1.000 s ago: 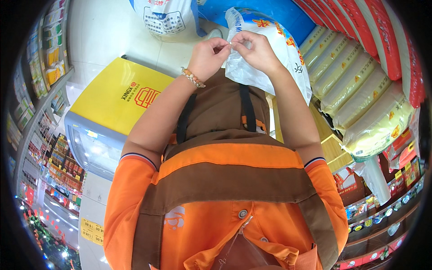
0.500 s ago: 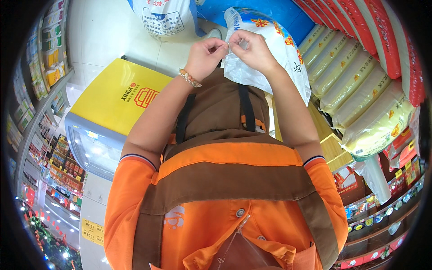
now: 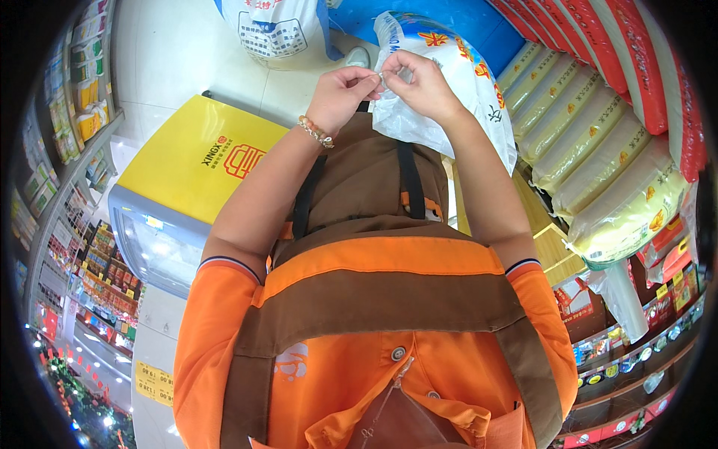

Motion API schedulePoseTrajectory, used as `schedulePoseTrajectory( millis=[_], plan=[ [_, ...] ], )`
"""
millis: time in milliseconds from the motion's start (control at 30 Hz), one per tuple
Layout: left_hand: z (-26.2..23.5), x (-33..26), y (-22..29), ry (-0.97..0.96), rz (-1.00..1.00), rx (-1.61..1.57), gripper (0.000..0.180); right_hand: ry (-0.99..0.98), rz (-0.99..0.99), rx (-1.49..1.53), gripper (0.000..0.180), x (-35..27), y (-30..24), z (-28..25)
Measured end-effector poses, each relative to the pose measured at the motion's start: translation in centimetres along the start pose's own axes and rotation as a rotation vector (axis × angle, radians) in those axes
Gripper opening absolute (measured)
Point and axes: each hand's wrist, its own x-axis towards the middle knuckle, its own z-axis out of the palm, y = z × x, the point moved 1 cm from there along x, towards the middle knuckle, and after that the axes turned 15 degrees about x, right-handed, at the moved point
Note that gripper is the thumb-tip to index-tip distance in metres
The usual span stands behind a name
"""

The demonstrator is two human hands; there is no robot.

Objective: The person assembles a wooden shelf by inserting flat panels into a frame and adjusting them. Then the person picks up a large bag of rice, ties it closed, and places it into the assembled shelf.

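My left hand, with a beaded bracelet at its wrist, is closed in a pinch. Its fingertips meet those of my right hand, whose thumb and index finger are also pinched together. A tiny pale bit shows between the fingertips, too small to name. Both hands are over the near left edge of a large white printed sack, which looks like a rice sack. Its loose, crumpled end hangs just below my right hand. My brown apron lies beneath my forearms.
A yellow-topped chest freezer stands at the left, beside stocked shelves. Another white-and-blue sack is at the far side on the tiled floor. Right of me, clear-wrapped yellow packs and red packs are stacked above wooden boards.
My pinched fingertips have shifted very slightly at the sack's edge. The arms and the sack stay almost where they were.
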Motion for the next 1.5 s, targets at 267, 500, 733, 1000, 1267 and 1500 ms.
schedulePoseTrajectory(
  millis=[267, 500, 733, 1000, 1267, 1500],
  plan=[
    [-0.3, 0.4, -0.4, 0.001, 0.065, 0.065, 0.015, -0.018, 0.000, -0.006, 0.015, 0.1, -0.7, 0.0],
    [-0.6, 0.6, -0.2, -0.017, 0.134, 0.149, 0.015, -0.053, 0.049, -0.035, 0.017, 0.5, -0.9, -0.2],
    [-0.6, 0.5, -0.2, 0.041, 0.096, 0.109, 0.015, -0.043, -0.039, -0.021, 0.014, 0.6, -0.3, -0.2],
    [-1.0, 0.4, -0.5, 0.059, 0.059, 0.040, 0.014, -0.058, -0.019, 0.026, 0.009, 0.5, 0.0, -0.5],
    [-0.8, 0.1, -0.6, 0.135, 0.030, 0.005, 0.012, 0.010, -0.019, -0.034, 0.007, 0.5, -0.3, -0.6],
    [-1.8, -1.3, -0.8, 0.168, 0.005, 0.079, 0.006, 0.076, -0.024, -0.037, 0.008, 0.4, -1.1, -2.3]
  ],
)
